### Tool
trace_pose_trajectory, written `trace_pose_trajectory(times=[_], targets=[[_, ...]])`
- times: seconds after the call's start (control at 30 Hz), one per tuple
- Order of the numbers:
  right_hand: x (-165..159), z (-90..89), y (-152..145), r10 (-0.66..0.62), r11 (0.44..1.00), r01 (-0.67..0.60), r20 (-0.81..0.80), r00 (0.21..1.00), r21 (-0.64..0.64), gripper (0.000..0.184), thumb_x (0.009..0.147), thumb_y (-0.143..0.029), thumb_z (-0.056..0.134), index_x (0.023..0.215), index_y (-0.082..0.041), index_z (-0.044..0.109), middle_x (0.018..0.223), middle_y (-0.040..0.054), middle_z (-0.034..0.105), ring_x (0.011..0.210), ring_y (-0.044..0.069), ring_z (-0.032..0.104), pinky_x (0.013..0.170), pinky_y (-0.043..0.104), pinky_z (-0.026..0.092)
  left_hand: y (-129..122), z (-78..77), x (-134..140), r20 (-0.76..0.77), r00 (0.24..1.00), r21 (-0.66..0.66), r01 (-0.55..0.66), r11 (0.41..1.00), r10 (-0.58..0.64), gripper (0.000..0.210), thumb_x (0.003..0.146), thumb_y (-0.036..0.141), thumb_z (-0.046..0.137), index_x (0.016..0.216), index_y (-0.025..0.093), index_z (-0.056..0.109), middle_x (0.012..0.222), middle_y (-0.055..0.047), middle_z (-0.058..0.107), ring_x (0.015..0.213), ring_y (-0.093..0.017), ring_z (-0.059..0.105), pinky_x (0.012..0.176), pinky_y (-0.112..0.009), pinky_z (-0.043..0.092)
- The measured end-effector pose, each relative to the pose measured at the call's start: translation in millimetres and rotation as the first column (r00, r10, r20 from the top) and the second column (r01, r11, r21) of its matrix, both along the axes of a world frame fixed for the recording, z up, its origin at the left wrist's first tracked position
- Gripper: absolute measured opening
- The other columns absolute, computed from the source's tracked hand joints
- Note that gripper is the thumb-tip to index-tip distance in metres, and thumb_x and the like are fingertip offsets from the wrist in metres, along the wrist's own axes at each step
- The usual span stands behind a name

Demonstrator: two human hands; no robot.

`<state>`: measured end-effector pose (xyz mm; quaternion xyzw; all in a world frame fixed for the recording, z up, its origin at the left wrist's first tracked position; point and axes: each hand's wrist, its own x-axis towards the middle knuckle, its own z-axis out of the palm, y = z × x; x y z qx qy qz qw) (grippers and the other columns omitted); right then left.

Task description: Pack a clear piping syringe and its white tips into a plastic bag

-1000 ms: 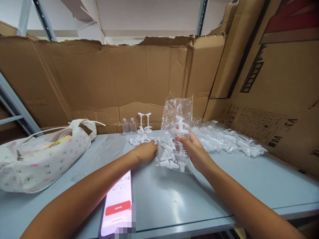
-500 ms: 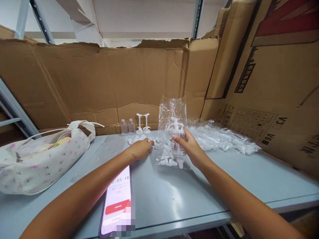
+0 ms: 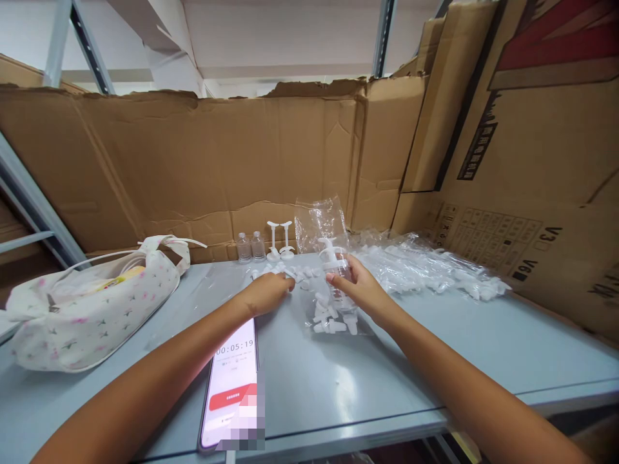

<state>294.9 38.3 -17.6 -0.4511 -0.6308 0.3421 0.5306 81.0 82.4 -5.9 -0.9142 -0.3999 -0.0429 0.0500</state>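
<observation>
Cardboard sheeting (image 3: 217,161) stands behind the grey-blue surface (image 3: 309,393), and from where I stand a large printed carton (image 3: 507,238) closes off the right side. Near the middle, the person's right hand (image 3: 360,287) has its grip clamped, thumb in front, on a clear cylinder (image 3: 338,294) with a white plunger handle (image 3: 327,244). That cylinder stands slightly tilted inside a transparent bag (image 3: 319,219), whose top rises loose above it; white nozzles (image 3: 323,310) lie in the bottom of the bag. Beside it, the left hand (image 3: 271,290) bends low by a scatter of small white pieces (image 3: 304,274); I cannot tell whether its grip has closed on one. Behind those pieces, two clear bottles (image 3: 251,247) stand next to two upright white plungers (image 3: 279,241). Filled plastic bags (image 3: 430,267) are heaped to the right. Over on the left I see a floral cloth bag (image 3: 97,322), a flat clear plastic sheet (image 3: 206,290) and, by the left forearm, a lit phone (image 3: 235,380) showing 00:05:19.
</observation>
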Motion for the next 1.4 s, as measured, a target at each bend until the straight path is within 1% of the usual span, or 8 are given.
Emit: trace_pose_trajectory(times=[0.2, 0.5, 0.6, 0.7, 0.87, 1.1, 1.3, 1.4], targets=[[0.5, -1.4, -8.0, 0.079, 0.99, -0.067, 0.089, 0.993, -0.123, 0.051, 0.074, -0.042, 0.062, 0.121, -0.027, 0.048, 0.086, 0.0024, 0.061, 0.074, 0.02, 0.059, 0.062, 0.033, 0.047, -36.8, 14.0, -18.8, 0.218, 0.976, 0.138, -0.004, 0.99, -0.026, 0.025, 0.093, 0.016, 0.032, 0.106, 0.02, 0.053, 0.104, -0.004, 0.062, 0.096, -0.018, 0.054, 0.085, -0.033, 0.041], [-8.0, 3.3, -22.9, 0.482, 0.847, -0.417, 0.145, 0.864, -0.328, 0.056, 0.078, -0.039, 0.06, 0.129, -0.024, 0.041, 0.116, 0.0067, 0.056, 0.099, 0.022, 0.055, 0.075, 0.032, 0.048, -78.5, 18.6, -48.1, 0.599, 0.724, 0.456, 0.042, 0.889, -0.341, 0.018, 0.087, 0.012, 0.046, 0.099, 0.02, 0.057, 0.091, -0.003, 0.065, 0.086, -0.015, 0.059, 0.077, -0.03, 0.047], [-8.1, 3.3, -23.5, 0.622, 0.763, -0.545, 0.162, 0.766, -0.347, 0.053, 0.079, -0.036, 0.061, 0.127, -0.023, 0.043, 0.115, 0.006, 0.056, 0.103, 0.022, 0.054, 0.083, 0.032, 0.045, -79.5, 24.7, -51.3, 0.7, 0.689, 0.308, -0.053, 0.95, -0.188, 0.015, 0.088, 0.02, 0.046, 0.098, 0.02, 0.058, 0.094, -0.004, 0.064, 0.09, -0.016, 0.059, 0.082, -0.031, 0.046], [-7.6, 2.5, -24.2, 0.707, 0.694, -0.614, 0.196, 0.68, -0.376, 0.056, 0.079, -0.037, 0.062, 0.129, -0.024, 0.04, 0.114, 0.0061, 0.056, 0.099, 0.021, 0.055, 0.082, 0.033, 0.045, -72.1, 26.5, -56.3, 0.787, 0.61, -0.104, -0.022, 0.994, 0.096, 0.016, 0.09, 0.03, 0.043, 0.097, 0.02, 0.054, 0.093, -0.004, 0.062, 0.085, -0.016, 0.061, 0.077, -0.032, 0.049], [-7.9, 2.9, -26.8, 0.725, 0.682, -0.619, 0.246, 0.643, -0.389, 0.059, 0.078, -0.039, 0.062, 0.13, -0.024, 0.039, 0.114, 0.0064, 0.056, 0.099, 0.021, 0.055, 0.082, 0.033, 0.045, -59.3, 27.8, -71.0, 0.707, 0.629, -0.525, 0.159, 0.836, 0.325, 0.019, 0.087, 0.036, 0.046, 0.095, 0.019, 0.052, 0.091, -0.004, 0.061, 0.081, -0.016, 0.062, 0.069, -0.03, 0.051], [-7.4, 3.7, -26.9, 0.712, 0.699, -0.602, 0.294, 0.638, -0.387, 0.056, 0.079, -0.038, 0.062, 0.129, -0.026, 0.04, 0.105, 0.0045, 0.057, 0.091, 0.019, 0.055, 0.077, 0.031, 0.044, -60.9, 30.4, -73.1, 0.632, 0.75, -0.472, 0.175, 0.864, 0.193, 0.02, 0.084, 0.026, 0.05, 0.098, 0.023, 0.064, 0.118, -0.005, 0.058, 0.11, -0.021, 0.053, 0.09, -0.035, 0.044], [-7.3, 1.5, -25.2, 0.726, 0.682, -0.629, 0.238, 0.646, -0.372, 0.062, 0.078, -0.039, 0.063, 0.132, -0.024, 0.037, 0.105, 0.0049, 0.057, 0.091, 0.019, 0.055, 0.078, 0.032, 0.045, -61.9, 25.8, -64.4, 0.774, 0.597, -0.37, 0.158, 0.916, 0.21, 0.02, 0.082, 0.032, 0.055, 0.096, 0.02, 0.063, 0.111, -0.007, 0.061, 0.106, -0.021, 0.055, 0.088, -0.035, 0.046], [-5.3, -1.1, -23.1, 0.67, 0.737, -0.591, 0.234, 0.705, -0.328, 0.064, 0.078, -0.042, 0.062, 0.133, -0.025, 0.035, 0.116, 0.0071, 0.053, 0.1, 0.022, 0.054, 0.085, 0.037, 0.044, -60.3, 25.5, -64.6, 0.885, 0.434, -0.2, 0.026, 0.979, 0.169, 0.02, 0.083, 0.034, 0.055, 0.094, 0.019, 0.061, 0.105, -0.007, 0.063, 0.104, -0.02, 0.055, 0.093, -0.035, 0.042]])
